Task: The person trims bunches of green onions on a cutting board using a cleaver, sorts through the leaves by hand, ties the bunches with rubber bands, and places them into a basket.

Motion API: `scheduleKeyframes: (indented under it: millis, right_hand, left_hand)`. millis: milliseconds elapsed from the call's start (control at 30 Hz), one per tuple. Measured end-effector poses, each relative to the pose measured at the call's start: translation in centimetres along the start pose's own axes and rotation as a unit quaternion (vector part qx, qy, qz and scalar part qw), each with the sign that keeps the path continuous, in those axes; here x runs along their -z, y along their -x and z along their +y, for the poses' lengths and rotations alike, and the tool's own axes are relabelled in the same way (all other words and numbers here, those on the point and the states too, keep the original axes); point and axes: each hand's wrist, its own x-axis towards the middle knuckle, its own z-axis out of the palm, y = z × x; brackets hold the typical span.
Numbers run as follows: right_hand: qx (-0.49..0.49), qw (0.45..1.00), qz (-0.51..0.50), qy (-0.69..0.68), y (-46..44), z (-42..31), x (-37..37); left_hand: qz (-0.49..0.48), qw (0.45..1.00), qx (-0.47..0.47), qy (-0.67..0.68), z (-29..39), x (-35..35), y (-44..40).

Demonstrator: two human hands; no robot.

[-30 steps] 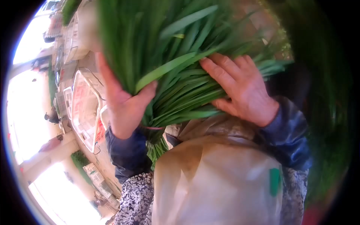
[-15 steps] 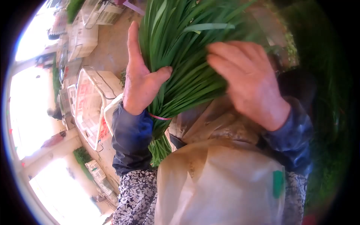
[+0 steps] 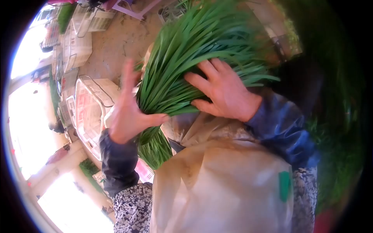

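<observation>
A thick bunch of long green leaves [image 3: 176,66] fans out up and to the right in front of my body. Against its lower left side is my left hand [image 3: 132,110], with the fingers stretched up, slightly blurred, and the thumb across the front of the leaves. On the right side of the bunch rests my right hand [image 3: 223,89], its fingers spread and their tips among the leaves. Below my left thumb, more green leaves [image 3: 155,147] show between my sleeve and the pale apron [image 3: 217,186].
White plastic crates [image 3: 91,112] stand on the brown floor [image 3: 112,46] at the left, with others behind at the upper left. A pale purple frame [image 3: 136,11] lies at the top. Dark greenery [image 3: 338,136] fills the right side.
My left hand has moved down and left. My right hand, lifted and blurred half a second ago, is back on the leaves, and the bunch leans further right. The pink band is out of sight.
</observation>
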Motion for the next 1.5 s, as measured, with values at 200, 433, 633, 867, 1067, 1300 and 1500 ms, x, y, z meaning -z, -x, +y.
scheduleKeyframes:
  millis: [200,433,633,867,1067,1300,1500]
  right_hand:
    - [0.014,1.000,-0.007,-0.027,-0.4,-0.5,1.1]
    - [0.032,0.999,-0.003,-0.026,1.5,-0.5,0.9]
    - [0.058,0.998,-0.004,0.034,2.4,-1.2,2.5]
    - [-0.079,0.981,0.103,-0.145,-2.0,1.0,1.1]
    - [-0.130,0.975,0.105,-0.143,-2.9,2.6,-0.1]
    - [-0.200,0.958,0.056,-0.197,-3.0,2.9,0.4]
    - [-0.159,0.961,0.085,-0.209,-3.3,3.3,-0.3]
  left_hand:
    - [-0.025,0.992,0.026,0.120,0.6,-1.3,-1.2]
    - [0.005,0.996,-0.086,0.019,-1.4,-2.1,-7.7]
    - [0.069,0.992,-0.044,0.094,0.6,-3.0,-6.8]
    - [0.041,0.994,-0.080,0.060,0.6,-3.4,-6.3]
    - [0.048,0.996,-0.059,0.043,1.8,-3.9,-6.2]
    - [0.069,0.979,-0.093,0.165,2.4,-4.5,-5.6]
    - [0.061,0.993,-0.098,0.014,2.8,-3.3,-5.2]
